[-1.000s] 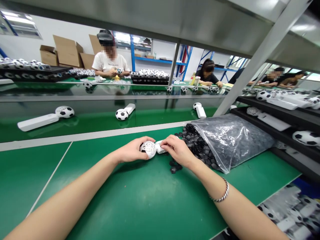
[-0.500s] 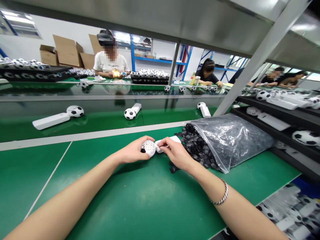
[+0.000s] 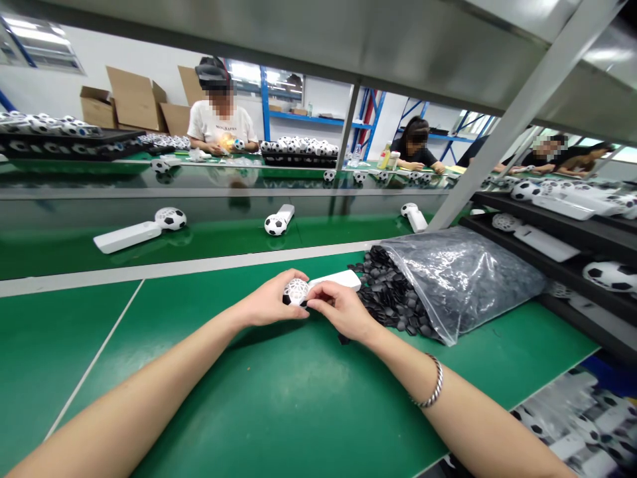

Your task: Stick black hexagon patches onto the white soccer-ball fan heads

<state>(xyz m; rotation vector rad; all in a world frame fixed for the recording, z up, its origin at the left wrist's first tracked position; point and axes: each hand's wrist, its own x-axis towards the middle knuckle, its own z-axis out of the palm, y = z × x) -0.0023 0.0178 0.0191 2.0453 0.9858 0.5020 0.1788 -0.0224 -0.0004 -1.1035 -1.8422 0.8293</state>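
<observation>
We've got a small handheld fan (image 3: 318, 285) between both hands, resting low on the green worktop (image 3: 279, 405), straight ahead of us. Its long axis runs left-right, tilting a bit away to the right: ball-shaped head w/ white grille at the left end, white handle sticking out to the right toward the bag. Left hand (image 3: 271, 302) is cupped round the head, gripping it. Right hand (image 3: 341, 309) has its fingertips pinched at the neck, just where head meets handle; whether it holds a small part there we can't tell. Both hands equally near, touching the fan.

Just right of the handle: a clear bag (image 3: 462, 275) spilling small black parts (image 3: 391, 295) onto the worktop. Beyond, a belt (image 3: 74, 255) carries finished fans (image 3: 142, 229). Other people sit across at their own stations; shelves w/ more fans at right.
</observation>
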